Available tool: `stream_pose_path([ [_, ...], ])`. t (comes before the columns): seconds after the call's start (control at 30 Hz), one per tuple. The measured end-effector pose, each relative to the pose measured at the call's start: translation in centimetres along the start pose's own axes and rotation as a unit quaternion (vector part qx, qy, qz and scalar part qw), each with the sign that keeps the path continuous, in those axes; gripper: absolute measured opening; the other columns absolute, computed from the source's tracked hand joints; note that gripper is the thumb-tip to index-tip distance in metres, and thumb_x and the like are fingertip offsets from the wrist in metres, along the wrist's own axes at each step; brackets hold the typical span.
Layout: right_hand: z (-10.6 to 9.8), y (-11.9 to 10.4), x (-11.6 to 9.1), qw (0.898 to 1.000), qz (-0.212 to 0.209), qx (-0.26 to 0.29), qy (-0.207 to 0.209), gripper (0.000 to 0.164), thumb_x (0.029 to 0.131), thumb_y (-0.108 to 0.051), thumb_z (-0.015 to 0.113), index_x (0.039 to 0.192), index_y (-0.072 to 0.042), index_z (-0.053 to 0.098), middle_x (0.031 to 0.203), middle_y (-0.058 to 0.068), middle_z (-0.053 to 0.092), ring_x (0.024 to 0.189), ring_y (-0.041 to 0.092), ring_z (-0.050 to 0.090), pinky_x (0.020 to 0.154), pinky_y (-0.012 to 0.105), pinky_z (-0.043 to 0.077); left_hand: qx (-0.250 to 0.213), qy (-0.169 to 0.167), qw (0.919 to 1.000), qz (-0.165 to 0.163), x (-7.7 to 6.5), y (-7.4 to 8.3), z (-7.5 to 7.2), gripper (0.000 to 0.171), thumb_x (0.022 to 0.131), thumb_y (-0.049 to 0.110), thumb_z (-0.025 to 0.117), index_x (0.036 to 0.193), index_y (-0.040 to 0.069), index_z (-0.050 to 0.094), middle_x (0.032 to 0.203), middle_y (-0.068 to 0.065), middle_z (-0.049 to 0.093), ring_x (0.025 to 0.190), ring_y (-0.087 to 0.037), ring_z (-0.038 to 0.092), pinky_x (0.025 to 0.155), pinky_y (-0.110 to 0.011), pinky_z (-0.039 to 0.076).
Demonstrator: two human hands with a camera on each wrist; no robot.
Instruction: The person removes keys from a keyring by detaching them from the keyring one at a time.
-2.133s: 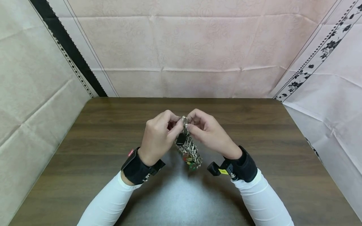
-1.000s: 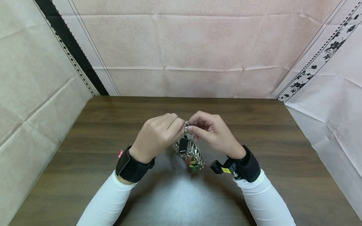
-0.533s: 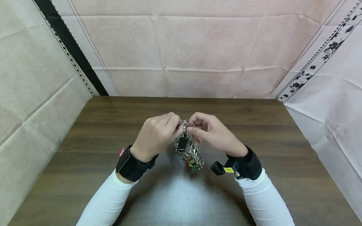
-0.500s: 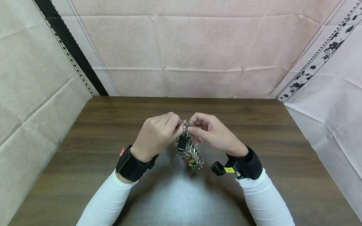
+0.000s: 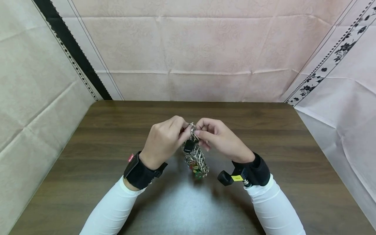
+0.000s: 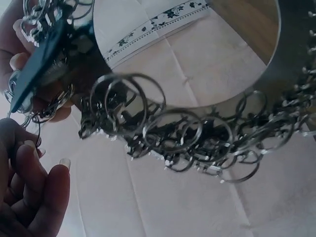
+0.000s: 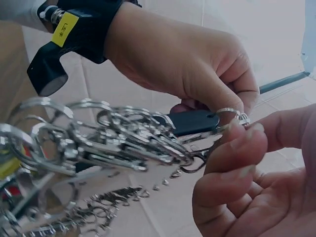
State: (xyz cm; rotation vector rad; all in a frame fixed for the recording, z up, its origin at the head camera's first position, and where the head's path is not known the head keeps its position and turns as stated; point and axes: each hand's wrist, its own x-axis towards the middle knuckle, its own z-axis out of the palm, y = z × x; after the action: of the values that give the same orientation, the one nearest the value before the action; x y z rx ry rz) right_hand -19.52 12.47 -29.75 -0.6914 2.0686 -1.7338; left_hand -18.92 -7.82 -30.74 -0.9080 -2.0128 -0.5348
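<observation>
Between my hands, over the table's middle, hangs a thick bunch of silvery key rings (image 5: pixel 196 160) with short chains. A black tag (image 5: pixel 189 146) dangles near its top, and red, yellow and green pieces (image 5: pixel 198 172) show at its lower end. My left hand (image 5: pixel 164 140) pinches the metal ring (image 5: pixel 192 127) at the top. On the other side, my right hand (image 5: pixel 223 139) has thumb and forefinger pinched at this ring. Close up in the right wrist view, both hands' fingertips meet beside the tag (image 7: pixel 192 122). In the left wrist view, linked rings (image 6: pixel 173 131) fill the middle.
The brown wooden table (image 5: pixel 102 137) reaches back to a pale cloth wall (image 5: pixel 205 49). More cloth hangs at both sides. Each wrist wears a black strap (image 5: pixel 142 171); a camera with a yellow label (image 5: pixel 237 178) juts inward from the right one.
My left hand has turned its back upward since the first frame. Over the last half second both hands shift slightly, and the black tag and the bunch swing a little to the left.
</observation>
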Motion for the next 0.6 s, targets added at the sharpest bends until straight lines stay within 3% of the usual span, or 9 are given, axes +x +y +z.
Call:
stream_pose_path([
  [0.17, 0.03, 0.05, 0.18, 1.000, -0.010, 0.003, -0.004, 0.009, 0.102, -0.007, 0.052, 0.099, 0.000, 0.055, 0.076, 0.006, 0.054, 0.057, 0.015, 0.049, 0.053, 0.024, 0.041, -0.014, 0.010, 0.9998, -0.014, 0.09, 0.16, 0.21, 0.013, 0.087, 0.001, 0.066, 0.080, 0.005, 0.057, 0.071, -0.002, 0.060, 0.053, -0.009, 0.052, 0.046, -0.024, 0.045],
  [0.33, 0.15, 0.16, 0.18, 0.999, -0.034, -0.007, 0.017, 0.007, 0.101, -0.005, 0.053, 0.098, 0.000, 0.056, 0.074, 0.006, 0.052, 0.056, 0.016, 0.048, 0.053, 0.025, 0.042, -0.025, 0.014, 0.9992, -0.029, 0.10, 0.30, 0.31, 0.013, 0.087, 0.001, 0.067, 0.081, 0.005, 0.057, 0.069, -0.002, 0.059, 0.054, -0.010, 0.051, 0.047, -0.025, 0.045],
  [0.47, 0.41, 0.25, 0.17, 0.996, -0.073, -0.016, 0.039, 0.002, 0.100, -0.003, 0.056, 0.101, -0.002, 0.056, 0.072, 0.006, 0.050, 0.055, 0.018, 0.048, 0.051, 0.026, 0.041, -0.037, 0.018, 0.9979, -0.050, -0.04, 0.37, 0.28, 0.013, 0.086, 0.001, 0.069, 0.081, 0.003, 0.058, 0.067, -0.003, 0.057, 0.054, -0.010, 0.050, 0.047, -0.023, 0.043],
  [0.6, 0.88, 0.60, 0.23, 0.987, -0.131, -0.057, 0.074, 0.006, 0.098, 0.001, 0.059, 0.103, -0.001, 0.058, 0.073, 0.009, 0.054, 0.054, 0.019, 0.052, 0.051, 0.027, 0.046, -0.037, 0.021, 0.9974, -0.058, -0.46, 0.31, 0.18, 0.012, 0.086, 0.002, 0.069, 0.081, 0.003, 0.058, 0.066, -0.002, 0.057, 0.054, -0.010, 0.049, 0.046, -0.023, 0.042],
])
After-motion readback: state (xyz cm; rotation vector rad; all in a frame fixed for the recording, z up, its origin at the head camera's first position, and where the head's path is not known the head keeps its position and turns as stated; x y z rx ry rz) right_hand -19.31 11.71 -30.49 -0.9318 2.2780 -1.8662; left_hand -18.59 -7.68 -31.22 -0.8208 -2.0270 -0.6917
